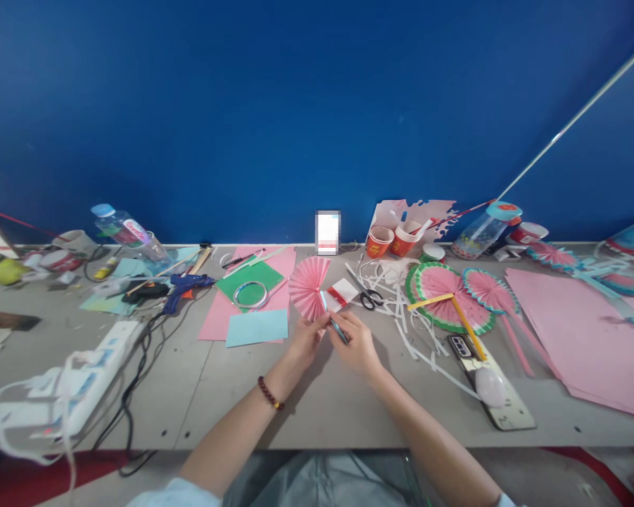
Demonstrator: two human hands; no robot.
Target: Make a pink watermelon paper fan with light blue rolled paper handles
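Observation:
My left hand (305, 339) pinches the base of a pink pleated paper fan (309, 285) that spreads upward over the table. A bead bracelet (269, 394) sits on that wrist. My right hand (354, 343) is closed around a thin dark tool (338, 329), perhaps a pen, whose tip touches the fan's base. Both hands meet just in front of a light blue paper sheet (257, 327) and a small red and white piece (340, 292).
Scissors (369, 296) and white paper strips lie right of the hands, beside finished watermelon fans (443, 296), pink sheets (580, 338) and a phone (493, 391). A glue gun (187, 287), power strip (84, 380), cables, cups (380, 241) and bottles crowd the table (222, 408).

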